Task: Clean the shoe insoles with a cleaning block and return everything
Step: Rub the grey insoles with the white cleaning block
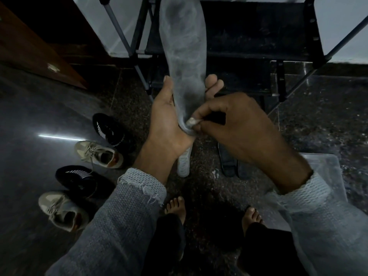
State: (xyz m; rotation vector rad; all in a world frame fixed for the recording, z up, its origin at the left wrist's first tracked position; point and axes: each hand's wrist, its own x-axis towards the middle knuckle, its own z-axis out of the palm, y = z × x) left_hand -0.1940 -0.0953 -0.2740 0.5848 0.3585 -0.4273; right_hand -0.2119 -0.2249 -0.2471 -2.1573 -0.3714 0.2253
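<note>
Where shoes [103,154] lie, dark speckled floor [318,120].

Dark floor [59,120]: four shoes [99,154], insoles [229,164]

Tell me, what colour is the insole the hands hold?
Grey insole, smudged darker in patches; the head view shows it.

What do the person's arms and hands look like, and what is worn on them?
Both hands are bare: no gloves, rings or watch visible on the left hand or the right hand. Each arm wears a grey knitted sleeve with an open mesh-like weave. The left cuff is frayed with loose threads; the right cuff looks paler.
</note>
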